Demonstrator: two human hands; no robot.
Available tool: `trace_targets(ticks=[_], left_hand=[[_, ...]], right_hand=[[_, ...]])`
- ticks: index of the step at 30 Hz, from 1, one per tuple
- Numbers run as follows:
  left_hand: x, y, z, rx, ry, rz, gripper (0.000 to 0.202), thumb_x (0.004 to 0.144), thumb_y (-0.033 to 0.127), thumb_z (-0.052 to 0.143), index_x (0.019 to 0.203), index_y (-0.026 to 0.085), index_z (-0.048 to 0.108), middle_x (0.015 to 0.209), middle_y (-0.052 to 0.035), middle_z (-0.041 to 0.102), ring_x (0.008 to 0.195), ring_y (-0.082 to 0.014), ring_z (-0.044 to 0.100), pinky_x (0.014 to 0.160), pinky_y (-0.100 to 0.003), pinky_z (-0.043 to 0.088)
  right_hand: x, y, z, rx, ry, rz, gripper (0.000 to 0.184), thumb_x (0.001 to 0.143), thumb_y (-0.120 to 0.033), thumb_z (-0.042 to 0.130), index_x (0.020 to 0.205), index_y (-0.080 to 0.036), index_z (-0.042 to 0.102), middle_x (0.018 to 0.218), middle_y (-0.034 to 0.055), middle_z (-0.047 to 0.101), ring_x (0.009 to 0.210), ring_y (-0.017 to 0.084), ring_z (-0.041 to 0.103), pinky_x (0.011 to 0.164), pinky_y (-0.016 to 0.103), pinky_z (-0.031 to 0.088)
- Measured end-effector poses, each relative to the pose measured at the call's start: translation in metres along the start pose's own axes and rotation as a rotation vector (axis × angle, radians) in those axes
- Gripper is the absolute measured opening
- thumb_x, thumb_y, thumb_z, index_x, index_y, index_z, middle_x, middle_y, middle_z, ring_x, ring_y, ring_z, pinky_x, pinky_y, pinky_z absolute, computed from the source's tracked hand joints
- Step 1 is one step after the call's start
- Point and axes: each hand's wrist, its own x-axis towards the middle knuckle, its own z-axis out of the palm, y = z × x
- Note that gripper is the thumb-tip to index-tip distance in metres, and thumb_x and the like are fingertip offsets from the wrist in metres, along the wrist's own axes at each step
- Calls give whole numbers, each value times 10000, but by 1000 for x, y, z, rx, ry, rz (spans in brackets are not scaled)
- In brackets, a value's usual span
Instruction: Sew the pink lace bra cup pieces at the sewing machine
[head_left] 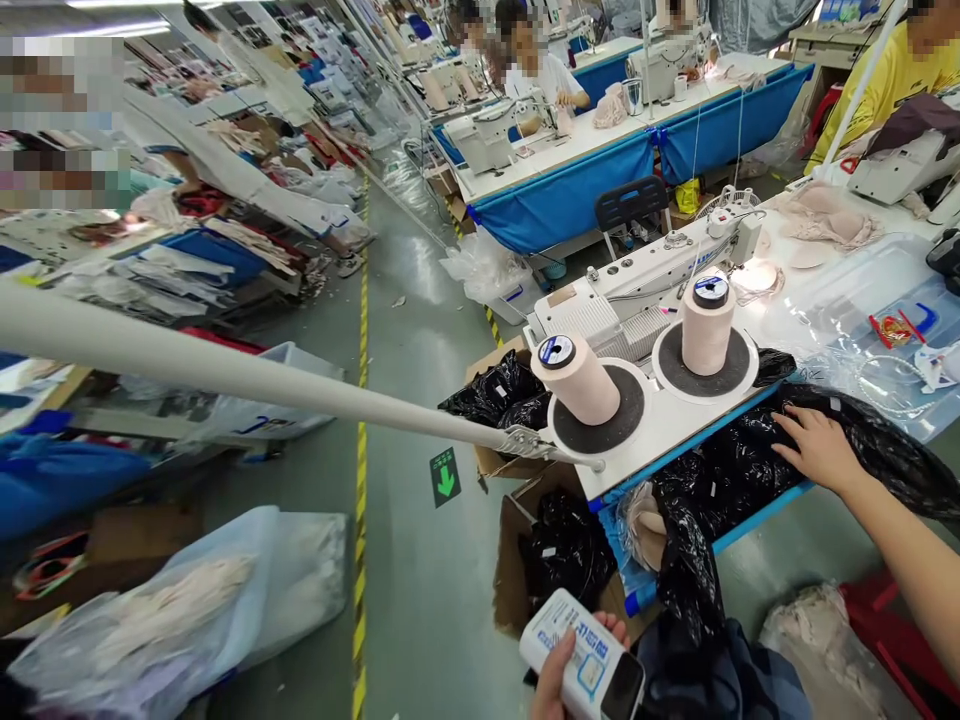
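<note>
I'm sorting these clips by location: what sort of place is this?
Most likely a garment sewing workshop. A sewing machine stands close by with two cones of pale thread beside it, more sewing machines stand beyond, and pale fabric pieces lie nearby.

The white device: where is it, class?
In the head view, the white device is at the bottom, just right of centre, in the left hand.

Seeing shiny, crinkly plastic on the bag (739, 475) and smooth plastic on the device (596, 650). Got matt thread on the cones (709, 335), dull cardboard on the box (510, 570), smooth-looking painted metal on the pole (300, 370), and kinda glossy finish on the floor (420, 330), lol.
</note>
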Motion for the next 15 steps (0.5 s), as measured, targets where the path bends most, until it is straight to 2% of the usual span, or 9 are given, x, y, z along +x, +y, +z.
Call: trace_targets(ticks=[4, 6, 8, 10, 12, 13, 15], left_hand=[[-3, -3, 4, 0, 23, 15, 481, 954, 212, 650, 1415, 81, 616, 1068, -200, 825, 1056, -361, 809, 1081, -512, 606], [-4, -4, 5, -3, 40, 22, 460, 951, 217, 660, 1392, 91, 630, 1072, -195, 824, 1062, -359, 808, 1074, -508, 611], [-5, -4, 5, -5, 64, 20, 448, 952, 222, 658, 1383, 102, 630, 1077, -190, 822, 1062, -358, 808, 1067, -514, 615], [-7, -4, 6, -5, 86, 4, 442, 957, 227, 653, 1382, 106, 624, 1092, -192, 818, 1063, -360, 807, 1062, -526, 618], [-10, -4, 9, -10, 95, -7, 432, 959, 230, 654, 1371, 104, 626, 1099, -196, 815, 1065, -366, 806, 1059, -538, 619], [-11, -4, 11, -17, 93, -5, 424, 957, 228, 658, 1361, 103, 630, 1098, -196, 814, 1069, -369, 804, 1061, -542, 619], [-14, -6, 14, -33, 79, 7, 407, 953, 217, 667, 1341, 96, 638, 1092, -197, 814, 1079, -370, 801, 1071, -539, 613]], right_hand=[[17, 14, 12, -2, -85, 113, 498, 1005, -544, 655, 1372, -209, 631, 1348, 131, 640, 1198, 328, 611, 1019, 553, 506], [25, 18, 9, 9, -109, 142, 507, 1019, -546, 645, 1393, -205, 615, 1350, 133, 634, 1214, 330, 605, 1043, 571, 493], [27, 11, 4, 34, -131, 128, 476, 1041, -485, 613, 1419, -196, 606, 1412, 164, 607, 1301, 375, 555, 1090, 629, 440], [23, -10, 1, 78, -168, 69, 435, 1078, -390, 526, 1448, -174, 598, 1509, 209, 548, 1403, 424, 464, 1144, 685, 357], [16, -40, 7, 143, -246, -27, 418, 1101, -316, 440, 1446, -155, 611, 1547, 226, 524, 1440, 422, 427, 1180, 673, 323], [11, -58, 14, 185, -311, -85, 399, 1103, -306, 442, 1419, -157, 635, 1509, 213, 563, 1411, 394, 467, 1179, 631, 356], [3, -93, 32, 275, -470, -186, 347, 1079, -342, 558, 1369, -181, 662, 1386, 159, 652, 1287, 326, 587, 1116, 549, 465]])
